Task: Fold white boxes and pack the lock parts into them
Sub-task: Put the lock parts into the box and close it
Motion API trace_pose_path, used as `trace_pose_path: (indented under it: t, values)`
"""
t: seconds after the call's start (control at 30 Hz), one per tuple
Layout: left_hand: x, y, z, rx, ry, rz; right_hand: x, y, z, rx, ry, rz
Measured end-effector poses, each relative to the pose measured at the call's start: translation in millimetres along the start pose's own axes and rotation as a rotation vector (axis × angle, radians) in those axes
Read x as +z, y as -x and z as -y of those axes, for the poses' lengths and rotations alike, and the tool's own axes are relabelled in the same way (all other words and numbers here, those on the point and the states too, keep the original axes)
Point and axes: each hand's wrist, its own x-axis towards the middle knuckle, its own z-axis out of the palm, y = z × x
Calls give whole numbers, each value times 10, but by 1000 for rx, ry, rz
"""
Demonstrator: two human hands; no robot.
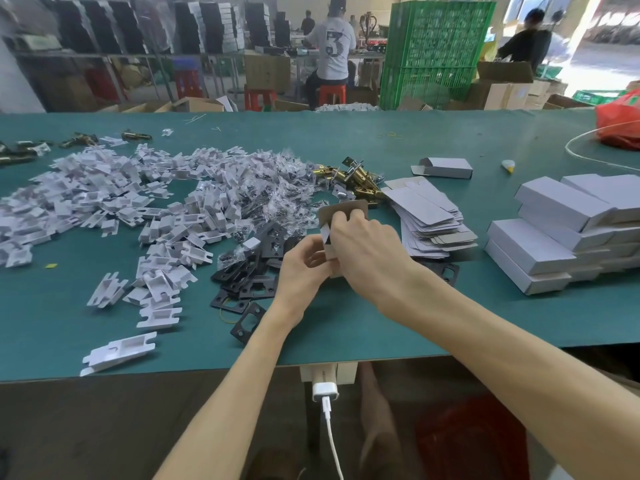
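Both hands are meeting above the green table top point(346, 323), holding a small white cardboard box with a brown inner flap point(343, 206) between them. The left hand point(304, 261) is curling its fingers round the box's lower end. The right hand point(367, 244) is gripping the upper part, fingers bent over the flaps. Flat black metal plates point(249, 275) are lying just left of the left hand, with loose white plastic inserts point(104, 202) spreading farther left. Brass latch bolts point(360, 181) are lying beyond the right hand. Flat white box blanks point(433, 220) are sitting stacked just right of it, and closed white boxes point(554, 233) are piled well right.
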Motion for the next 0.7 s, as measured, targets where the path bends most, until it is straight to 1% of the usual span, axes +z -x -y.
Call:
trace_pose_path:
  t: [0.13,0.3,0.53,0.7]
  values:
    - [3,8,-20,8,2,23,-49,-15,-56,-35,16,-5]
    - [25,19,-50,28,-65,73,-72,3,-86,-114,-53,44]
    - [34,33,-62,69,-67,66,-81,48,-66,-200,110,-35]
    - [31,34,-65,34,-2,19,-52,96,-37,-186,129,-44]
